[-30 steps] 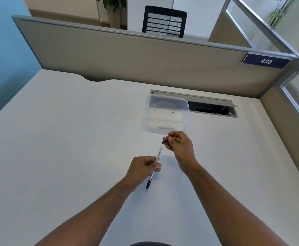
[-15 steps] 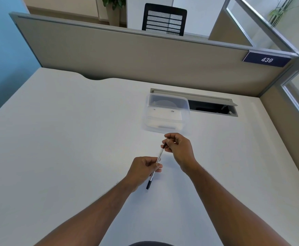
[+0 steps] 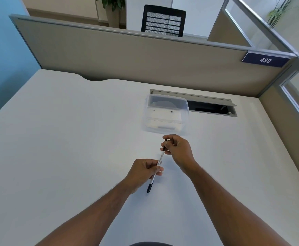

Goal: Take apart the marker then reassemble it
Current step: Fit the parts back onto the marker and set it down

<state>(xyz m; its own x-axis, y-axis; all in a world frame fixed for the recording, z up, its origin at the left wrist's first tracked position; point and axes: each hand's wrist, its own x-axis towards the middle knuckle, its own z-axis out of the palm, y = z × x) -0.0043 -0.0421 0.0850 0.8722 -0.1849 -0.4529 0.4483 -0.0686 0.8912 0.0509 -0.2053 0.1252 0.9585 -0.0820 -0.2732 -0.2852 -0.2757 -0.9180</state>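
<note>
Reading "439", sign [image 3: 265, 60] on partition [image 3: 145, 55]

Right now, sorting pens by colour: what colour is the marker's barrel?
White with small print, dark ends; head view: marker.

One slim white marker with a black cap [image 3: 158, 165], one clear plastic lidded container [image 3: 165, 115], one white counter [image 3: 65, 139], two bare hands: left [image 3: 142, 172], right [image 3: 179, 150].

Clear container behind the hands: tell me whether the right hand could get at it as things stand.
Probably yes. The clear container sits just beyond the right hand with only bare desk between, but that hand's grip is closed on the marker end, so it would need to let go first.
</note>
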